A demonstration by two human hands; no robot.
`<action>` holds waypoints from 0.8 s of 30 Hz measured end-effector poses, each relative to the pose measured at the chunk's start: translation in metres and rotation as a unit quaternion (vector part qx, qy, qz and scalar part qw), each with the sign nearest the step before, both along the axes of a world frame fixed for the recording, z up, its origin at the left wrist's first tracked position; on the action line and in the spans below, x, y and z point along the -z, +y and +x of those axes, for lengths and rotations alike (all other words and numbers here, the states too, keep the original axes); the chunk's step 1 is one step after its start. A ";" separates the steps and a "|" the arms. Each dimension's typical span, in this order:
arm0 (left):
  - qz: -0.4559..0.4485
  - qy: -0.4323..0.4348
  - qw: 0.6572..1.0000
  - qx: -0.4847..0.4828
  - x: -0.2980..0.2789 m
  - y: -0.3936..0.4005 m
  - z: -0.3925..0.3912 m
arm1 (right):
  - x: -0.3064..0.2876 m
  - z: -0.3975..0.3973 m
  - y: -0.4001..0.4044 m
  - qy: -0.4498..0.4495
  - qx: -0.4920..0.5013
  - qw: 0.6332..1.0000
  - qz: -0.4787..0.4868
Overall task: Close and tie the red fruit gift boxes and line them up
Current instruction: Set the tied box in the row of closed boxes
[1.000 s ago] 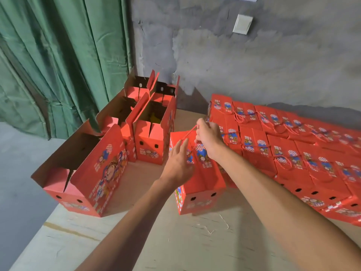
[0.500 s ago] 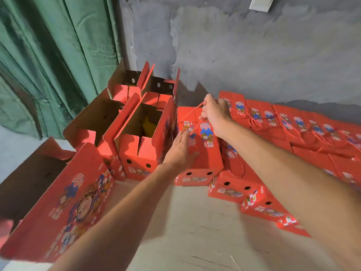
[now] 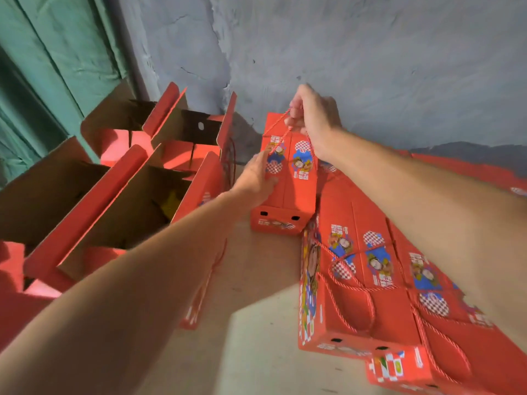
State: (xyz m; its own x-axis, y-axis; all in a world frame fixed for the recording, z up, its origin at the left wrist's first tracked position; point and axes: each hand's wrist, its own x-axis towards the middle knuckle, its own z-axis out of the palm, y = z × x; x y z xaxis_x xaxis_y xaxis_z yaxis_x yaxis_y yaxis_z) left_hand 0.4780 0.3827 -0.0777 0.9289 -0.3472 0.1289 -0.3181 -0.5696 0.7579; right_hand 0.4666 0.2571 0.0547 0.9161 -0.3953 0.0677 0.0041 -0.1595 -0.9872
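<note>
Grey plaster wall behind pale surface (image 3: 256,352). Right hand (image 3: 312,118) pinched cord handle (image 3: 278,125) of closed red box (image 3: 288,192) by wall; left hand (image 3: 253,178) flat against its side. Best lowered square beside finished row (image 3: 370,280).

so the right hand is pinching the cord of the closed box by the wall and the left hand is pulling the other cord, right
Not quite. In the head view the right hand does pinch the cord of the closed box, but the left hand holds no cord: it rests flat against the box's side.
</note>
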 end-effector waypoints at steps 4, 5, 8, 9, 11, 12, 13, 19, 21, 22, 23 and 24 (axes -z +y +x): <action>-0.047 0.019 0.998 -0.049 0.016 -0.025 0.030 | 0.017 0.028 -0.017 -0.009 -0.015 1.000 -0.017; -0.046 0.014 0.997 -0.060 0.020 -0.031 0.038 | 0.024 0.033 -0.020 -0.013 -0.012 1.000 -0.020; 0.025 -0.017 0.997 -0.073 0.028 -0.042 0.062 | 0.052 0.052 -0.028 -0.023 -0.002 0.999 -0.024; 0.047 -0.032 0.996 -0.072 0.031 -0.044 0.068 | 0.065 0.056 -0.031 -0.016 -0.001 0.998 -0.054; 0.070 -0.059 0.994 -0.068 0.036 -0.046 0.074 | 0.097 0.057 -0.037 0.023 -0.025 0.977 -0.210; 0.074 -0.063 0.993 -0.069 0.037 -0.046 0.075 | 0.117 0.052 -0.039 0.049 -0.053 0.942 -0.326; 0.075 -0.061 0.993 -0.072 0.037 -0.047 0.075 | 0.136 0.045 -0.039 0.069 -0.085 0.893 -0.436; 0.081 -0.068 0.991 -0.076 0.028 -0.046 0.068 | 0.168 0.030 -0.030 0.071 -0.068 0.793 -0.602; 0.098 -0.077 0.990 -0.071 0.028 -0.045 0.067 | 0.167 0.028 -0.029 0.072 -0.060 0.790 -0.607; 0.106 -0.080 0.989 -0.068 0.028 -0.046 0.068 | 0.168 0.028 -0.029 0.071 -0.053 0.788 -0.609; 0.112 -0.081 0.988 -0.062 0.028 -0.047 0.069 | 0.168 0.028 -0.029 0.074 -0.052 0.786 -0.611; 0.120 -0.077 0.988 -0.055 0.027 -0.048 0.069 | 0.169 0.029 -0.029 0.082 -0.058 0.784 -0.613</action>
